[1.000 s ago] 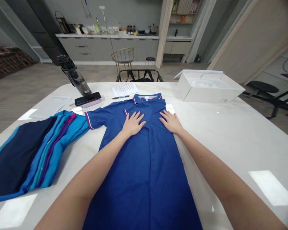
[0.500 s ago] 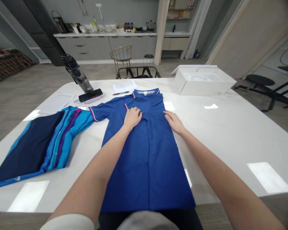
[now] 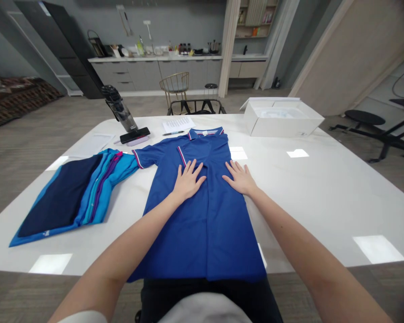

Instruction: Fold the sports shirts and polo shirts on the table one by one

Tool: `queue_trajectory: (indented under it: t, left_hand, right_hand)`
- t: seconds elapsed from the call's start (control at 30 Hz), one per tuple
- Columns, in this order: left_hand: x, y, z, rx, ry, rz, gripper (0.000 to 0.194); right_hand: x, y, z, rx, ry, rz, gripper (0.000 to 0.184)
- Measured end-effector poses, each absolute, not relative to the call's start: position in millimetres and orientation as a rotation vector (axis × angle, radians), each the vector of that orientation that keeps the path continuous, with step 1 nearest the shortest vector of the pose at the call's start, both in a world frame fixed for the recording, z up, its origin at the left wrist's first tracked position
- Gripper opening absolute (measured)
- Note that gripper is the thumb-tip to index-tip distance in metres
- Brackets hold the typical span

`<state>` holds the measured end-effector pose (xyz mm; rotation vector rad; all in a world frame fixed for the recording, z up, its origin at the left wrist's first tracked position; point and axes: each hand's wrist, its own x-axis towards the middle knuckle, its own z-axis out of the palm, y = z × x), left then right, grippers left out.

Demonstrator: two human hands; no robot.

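A blue polo shirt (image 3: 185,233) lies on the white table, its collar pointing away from me and its hem at the near edge. One short sleeve with red and white trim stretches out to the left. The other is folded inward across the chest, its trimmed cuff just beyond my left hand. My left hand (image 3: 188,180) rests flat on the shirt's middle, fingers spread. At the shirt's right edge, my right hand (image 3: 239,177) lies palm down with fingers apart, partly on the fabric.
Left of the shirt is a stack of folded clothes (image 3: 62,195), navy on top. Farther back are a black phone (image 3: 134,135), a handheld vacuum (image 3: 121,110), a pen (image 3: 173,133) and paper sheets (image 3: 178,123). An opened white box (image 3: 283,123) stands at the back right.
Both hands have spread their fingers and lie flatter. My right hand has moved inward from beside the shirt onto its right edge. The view has tilted up slightly.
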<state>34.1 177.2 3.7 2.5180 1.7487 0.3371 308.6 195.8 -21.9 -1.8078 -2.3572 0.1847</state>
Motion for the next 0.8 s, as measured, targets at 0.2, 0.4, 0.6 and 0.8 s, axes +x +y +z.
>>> queue_trajectory:
  t: [0.2,0.4,0.6,0.8]
  left_hand:
    - [12.3,141.7,-0.4,2.416,1.804,0.264,0.068]
    - [-14.6,141.3,-3.1,2.393,1.789,0.319,0.060]
    - [-55.9,179.8,11.4,2.419,1.964,0.372,0.039]
    - [-101.5,249.4,23.0,2.460,2.230,0.338,0.042]
  right_hand:
    - [316.8,182.1,-21.0,-1.679,-2.322,0.246,0.070]
    - [304.8,187.8,-19.4,-1.689,-2.199,0.155,0.047]
    - [227.5,216.9,1.2,-1.570,-2.331,-0.027,0.033]
    - [117.6,285.7,14.2,-1.381,-2.486,0.117,0.027]
